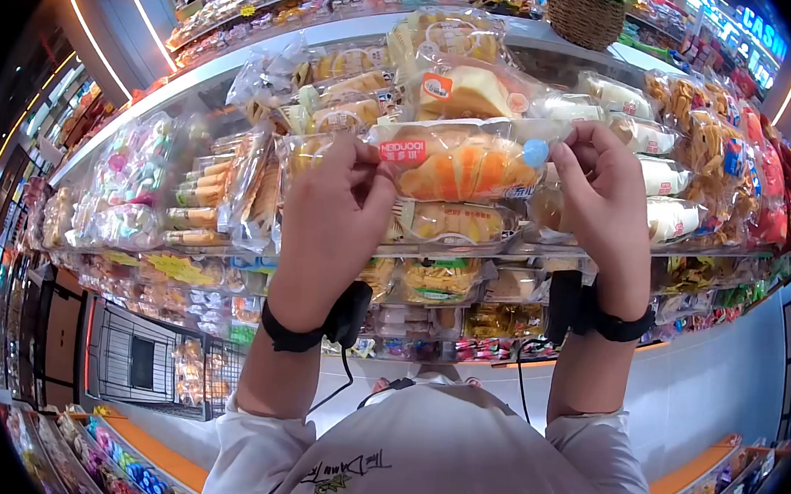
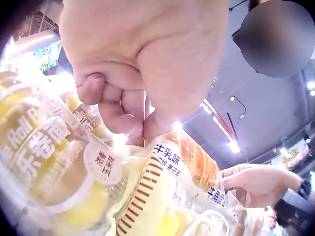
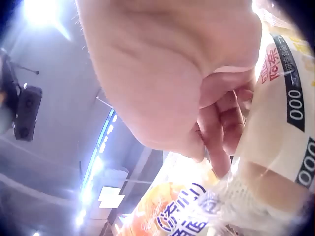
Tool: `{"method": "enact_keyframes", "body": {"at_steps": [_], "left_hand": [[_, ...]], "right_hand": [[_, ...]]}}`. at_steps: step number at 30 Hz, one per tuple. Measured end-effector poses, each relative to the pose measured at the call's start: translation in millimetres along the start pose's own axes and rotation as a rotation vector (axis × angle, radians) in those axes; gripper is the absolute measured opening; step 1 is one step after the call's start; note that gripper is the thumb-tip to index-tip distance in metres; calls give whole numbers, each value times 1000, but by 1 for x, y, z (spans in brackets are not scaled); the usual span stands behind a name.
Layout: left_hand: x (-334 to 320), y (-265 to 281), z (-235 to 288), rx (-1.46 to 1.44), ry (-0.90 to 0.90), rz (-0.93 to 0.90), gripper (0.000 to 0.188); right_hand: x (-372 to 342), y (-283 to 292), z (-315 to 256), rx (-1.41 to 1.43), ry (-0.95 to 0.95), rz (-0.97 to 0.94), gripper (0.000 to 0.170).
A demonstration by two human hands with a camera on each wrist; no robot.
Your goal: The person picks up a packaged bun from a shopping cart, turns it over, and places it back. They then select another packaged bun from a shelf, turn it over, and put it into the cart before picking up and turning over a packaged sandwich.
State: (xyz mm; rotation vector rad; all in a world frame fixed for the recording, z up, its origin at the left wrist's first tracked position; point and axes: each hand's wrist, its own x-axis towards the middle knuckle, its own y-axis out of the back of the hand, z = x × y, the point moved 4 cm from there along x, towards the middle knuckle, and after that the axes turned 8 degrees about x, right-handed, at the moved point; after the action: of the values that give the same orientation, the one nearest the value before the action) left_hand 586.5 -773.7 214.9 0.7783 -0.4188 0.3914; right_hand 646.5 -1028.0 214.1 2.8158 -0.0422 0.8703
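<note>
A bread packet (image 1: pixel 463 168) in clear wrap with a red label and a round blue mark is stretched between my two hands above the display shelf. My left hand (image 1: pixel 334 213) pinches its left end between thumb and curled fingers. At the opposite end, my right hand (image 1: pixel 608 186) pinches the wrapper edge with thumb and fingertips. The left wrist view shows the packet (image 2: pixel 194 160) just beyond the left fingers. Orange print on the packet (image 3: pixel 162 206) shows below the fingers in the right wrist view. Another bread packet (image 1: pixel 454 224) lies beneath it on the shelf.
Bagged breads (image 1: pixel 475 94) are piled behind the held packet, with white-wrapped rolls (image 1: pixel 666 219) to the right. Bags of small pastel sweets (image 1: pixel 129 172) are at left. A woven basket planter (image 1: pixel 585 14) stands at the back. A wire shopping cart (image 1: pixel 155 362) is at lower left.
</note>
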Motion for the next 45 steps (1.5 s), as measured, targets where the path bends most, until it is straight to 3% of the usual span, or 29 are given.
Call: {"method": "enact_keyframes", "body": {"at_steps": [6, 9, 13, 14, 17, 21, 22, 24, 27, 29, 33, 38, 41, 42, 45], "left_hand": [[-1, 5, -9, 177, -68, 72, 13], [-1, 7, -3, 218, -136, 122, 14], [4, 19, 4, 188, -126, 101, 16], [4, 24, 7, 199, -130, 103, 17], [4, 39, 8, 157, -12, 44, 24], [37, 51, 18, 202, -203, 88, 34], [46, 48, 22, 167, -270, 79, 36], [60, 40, 20, 111, -328, -3, 45], [79, 32, 22, 92, -299, -110, 42], [87, 38, 29, 47, -306, -62, 42], [86, 65, 47, -41, -484, 148, 45], [87, 90, 61, -423, -480, -18, 55], [82, 102, 71, -521, -401, -75, 57], [83, 109, 74, -467, -416, -63, 58], [94, 125, 81, -486, -488, -54, 60]], "right_hand": [[-11, -8, -6, -259, 24, 122, 12], [-13, -8, -11, -464, 47, 55, 19], [-8, -3, -23, -212, -57, -15, 25], [-6, 0, -22, -234, 58, -16, 36], [0, -2, -39, -194, 186, 51, 40], [24, -9, -48, -406, 306, -94, 31], [33, -12, -49, -314, 247, -143, 23], [37, -12, -50, -362, 264, -99, 20], [39, -12, -59, -350, 384, -7, 17], [42, -10, -76, -346, 446, 50, 18], [49, -5, -115, -200, 458, -25, 22], [73, -13, -138, -28, 537, -152, 27], [84, -23, -153, 4, 518, -248, 27], [89, -25, -159, -22, 595, -288, 29], [99, -24, -179, -71, 498, -351, 31]]}}
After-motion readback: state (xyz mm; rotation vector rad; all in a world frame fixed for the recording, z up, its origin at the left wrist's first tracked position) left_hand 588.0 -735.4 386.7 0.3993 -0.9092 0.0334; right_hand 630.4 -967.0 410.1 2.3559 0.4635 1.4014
